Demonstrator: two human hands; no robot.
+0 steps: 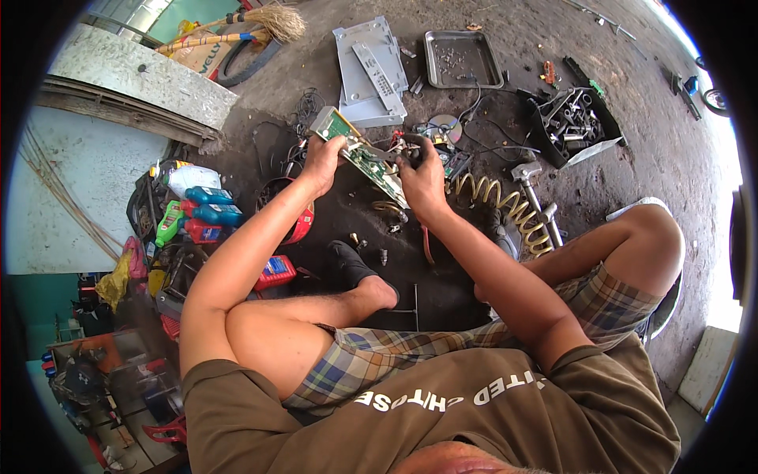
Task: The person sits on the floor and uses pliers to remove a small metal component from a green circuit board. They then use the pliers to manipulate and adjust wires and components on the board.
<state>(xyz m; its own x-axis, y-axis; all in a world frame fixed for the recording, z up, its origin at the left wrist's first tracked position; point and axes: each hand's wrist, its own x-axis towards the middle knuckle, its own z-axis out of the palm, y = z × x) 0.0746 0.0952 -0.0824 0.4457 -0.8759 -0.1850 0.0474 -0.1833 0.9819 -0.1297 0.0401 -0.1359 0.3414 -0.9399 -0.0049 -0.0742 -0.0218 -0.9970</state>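
Observation:
A long green circuit board (pixel 371 164) with a pale metal edge is held up at a slant in front of me. My left hand (pixel 322 163) is closed round its upper left part, thumb on top. My right hand (pixel 423 175) is at the board's right side, fingers bent and pinched together by some small dark and red parts. What those fingers grip is too small and hidden to name. On the ground behind the right hand lie a disc (pixel 444 129) and thin black cables.
Grey metal panels (pixel 363 67) and a metal tray (pixel 463 59) with small pieces lie ahead. Right are a black bin of wrenches and sockets (pixel 570 120), a hammer (pixel 530 189) and a coiled hose (pixel 493 193). Bottles (pixel 213 213) stand left. My foot (pixel 351 265) is below the board.

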